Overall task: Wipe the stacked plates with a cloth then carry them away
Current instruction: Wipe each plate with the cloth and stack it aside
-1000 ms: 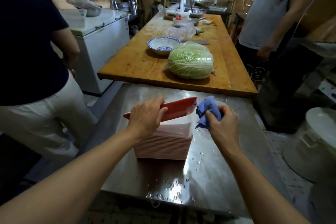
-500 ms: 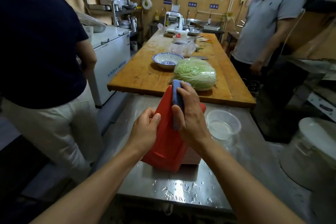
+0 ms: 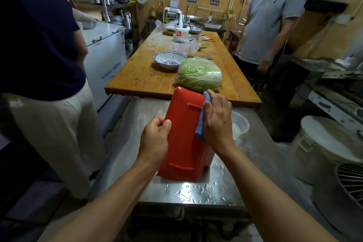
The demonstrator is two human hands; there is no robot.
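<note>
Two hands busy on one red plate (image 3: pixel 184 135). Best to hold the plate tight and tipped up, then rub the blue cloth (image 3: pixel 201 124) slowly from top to bottom, over the raised ridges too, until no drops stay. Good to turn the plate and dry the other face as well. Left hand (image 3: pixel 155 139) curled round the left edge, thumb on the back. Right hand (image 3: pixel 217 122) with fingers bent over the cloth, pressing it flat on the right edge. Bottom corner down near the wet steel table (image 3: pixel 196 192). Rest of the pink stack of plates (image 3: pixel 209 156) behind, mostly hidden, waiting for a turn.
</note>
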